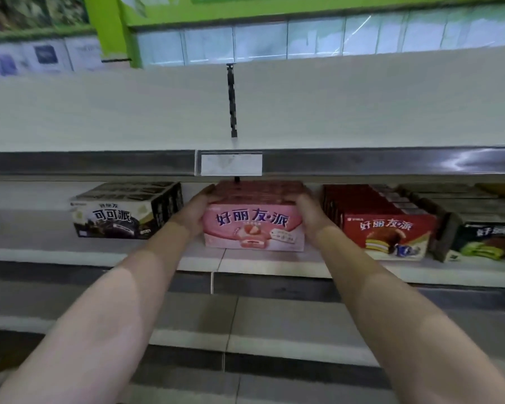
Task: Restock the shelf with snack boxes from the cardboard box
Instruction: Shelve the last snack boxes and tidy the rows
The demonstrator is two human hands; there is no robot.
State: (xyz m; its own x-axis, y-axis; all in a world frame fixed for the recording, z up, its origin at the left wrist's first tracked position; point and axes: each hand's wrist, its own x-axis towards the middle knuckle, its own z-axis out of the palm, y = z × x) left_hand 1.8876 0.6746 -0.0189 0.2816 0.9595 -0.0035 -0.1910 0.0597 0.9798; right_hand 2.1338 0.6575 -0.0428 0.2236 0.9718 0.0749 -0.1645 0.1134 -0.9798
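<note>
Two bare forearms reach forward from the bottom of the view, over the grey and white edges of the lower shelves. The left hand [191, 212] presses against the left end of a pink rectangular cardboard snack box [252, 233] printed with dark blue Chinese characters and a strawberry-filled cake; its fingers curl round the box's upper left corner. The right hand [309, 215] holds the opposite end, fingers wrapped over the upper right corner. The box sits on the white shelf board [263, 262], its printed face turned outward, with more pink boxes lined up behind it toward the back.

Left of it, apart from the left hand, stands a black-and-white snack box [120, 218] showing a dark cake. Just beside the right hand stands a red snack box [387, 236] with a chocolate-coated cake picture, a row of the same boxes behind it. Farther right is a dark box with green cakes [483, 243], partly cut off by the edge.

Above the pink box runs a grey metal shelf rail [85, 163] bearing a blank white price label holder [231, 164]. Beyond it, a black slotted upright [231, 100] stands against the pale back panel.
</note>
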